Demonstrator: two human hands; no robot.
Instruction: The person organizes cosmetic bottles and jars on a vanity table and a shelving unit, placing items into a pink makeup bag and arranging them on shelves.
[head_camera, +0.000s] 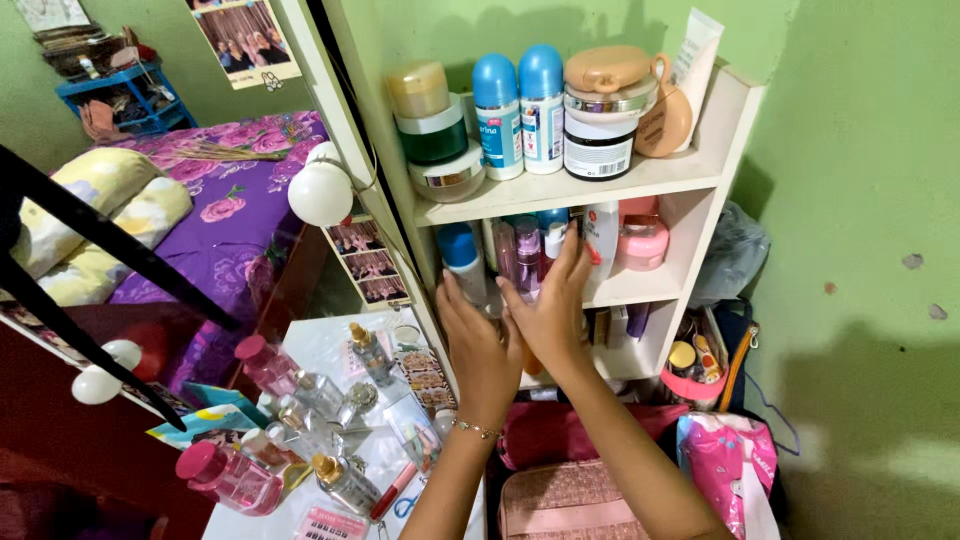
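Note:
Both my hands reach into the middle shelf of a white shelf unit (700, 190) crowded with cosmetics. My left hand (482, 345), a thin bracelet on its wrist, has its fingers by a blue-capped bottle (460, 252). Its palm is hidden, so a grasp cannot be made out. My right hand (553, 300) lies partly over the left, with fingers spread against a pink translucent bottle (526, 250) and a white bottle (601, 235). A pink jar (642, 243) stands to the right of them on the same shelf.
The top shelf holds stacked jars (435, 130), two blue-capped bottles (520, 105) and a tan mirror-like compact (660, 115). At lower left a small table (325, 350) carries several perfume bottles beside a mirror. Pink bags (565, 495) sit below; the green wall (860, 250) is at right.

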